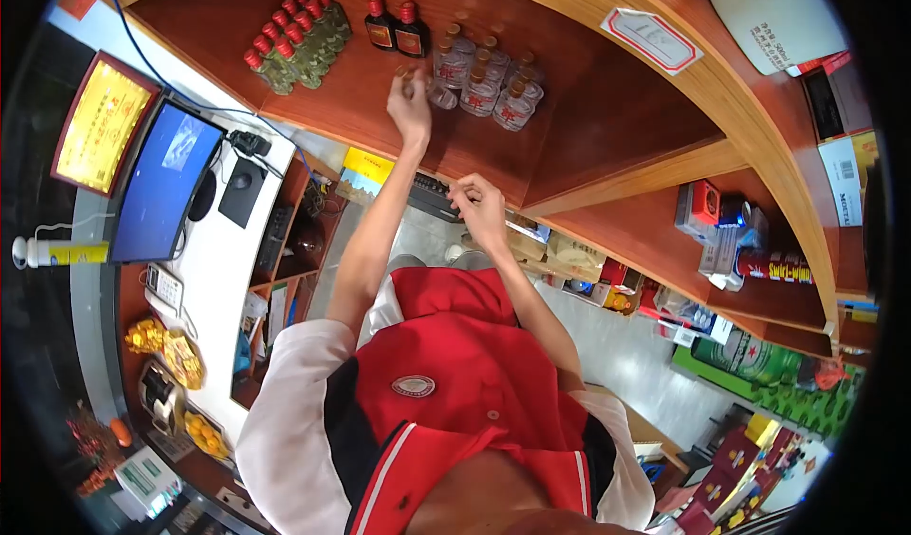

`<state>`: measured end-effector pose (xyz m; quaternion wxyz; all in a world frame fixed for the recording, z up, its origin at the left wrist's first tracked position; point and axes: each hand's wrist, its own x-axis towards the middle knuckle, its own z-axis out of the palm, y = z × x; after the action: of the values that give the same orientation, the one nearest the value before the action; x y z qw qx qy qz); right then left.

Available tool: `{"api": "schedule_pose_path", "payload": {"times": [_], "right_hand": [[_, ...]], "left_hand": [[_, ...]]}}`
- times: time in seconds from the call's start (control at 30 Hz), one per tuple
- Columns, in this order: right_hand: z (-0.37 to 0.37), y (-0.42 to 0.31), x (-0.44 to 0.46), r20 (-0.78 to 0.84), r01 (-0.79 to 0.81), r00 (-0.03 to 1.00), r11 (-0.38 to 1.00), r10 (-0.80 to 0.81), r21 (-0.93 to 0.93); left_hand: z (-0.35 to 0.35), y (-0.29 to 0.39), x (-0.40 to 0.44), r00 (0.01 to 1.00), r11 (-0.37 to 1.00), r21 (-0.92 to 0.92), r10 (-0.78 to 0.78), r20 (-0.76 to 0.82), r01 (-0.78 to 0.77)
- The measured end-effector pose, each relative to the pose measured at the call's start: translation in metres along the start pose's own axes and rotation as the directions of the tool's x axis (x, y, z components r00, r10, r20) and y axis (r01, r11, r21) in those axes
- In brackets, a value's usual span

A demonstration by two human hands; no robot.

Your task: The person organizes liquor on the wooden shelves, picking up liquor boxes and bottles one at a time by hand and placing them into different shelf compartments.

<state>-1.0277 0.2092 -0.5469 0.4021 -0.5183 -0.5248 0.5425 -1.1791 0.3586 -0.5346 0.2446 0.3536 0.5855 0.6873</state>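
Red shirt front [455, 336] closest, arms stretched out past it. Left hand [410, 112] over wooden shelf [327, 108], fingers bent inward; cannot tell whether they pinch anything. Right hand [482, 207] well apart, at shelf's near edge, fingers loosely curled; no held item made out. Clear bottle [442, 97] on shelf, just right of left fingers, the nearer hand; contact unclear. Its upper part hard to make out, so tilt and pointing uncertain. Neighbouring gold-capped bottles [479, 89] upright, long axes vertical, caps up. Two dark bottles [411, 38] beyond left hand.
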Motion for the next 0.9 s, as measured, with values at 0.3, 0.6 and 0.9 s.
{"api": "schedule_pose_path", "payload": {"times": [0.3,0.6,0.9], "right_hand": [[0.043,-0.038,-0.044,-0.131,0.422,0.802,0.708,-0.582,-0.566],[-0.006,-0.024,-0.155,-0.113,0.342,0.737,0.512,-0.666,-0.788],[-0.114,0.003,-0.197,-0.528,0.005,0.713,0.756,-0.461,-0.655]], "left_hand": [[-0.13,0.049,-0.083,0.767,0.636,-0.472,-0.324,0.554,0.61],[-0.143,0.077,-0.189,0.589,0.656,-0.347,-0.185,0.787,0.671],[-0.034,0.109,-0.28,0.45,0.967,-0.145,0.037,0.892,0.209]]}}
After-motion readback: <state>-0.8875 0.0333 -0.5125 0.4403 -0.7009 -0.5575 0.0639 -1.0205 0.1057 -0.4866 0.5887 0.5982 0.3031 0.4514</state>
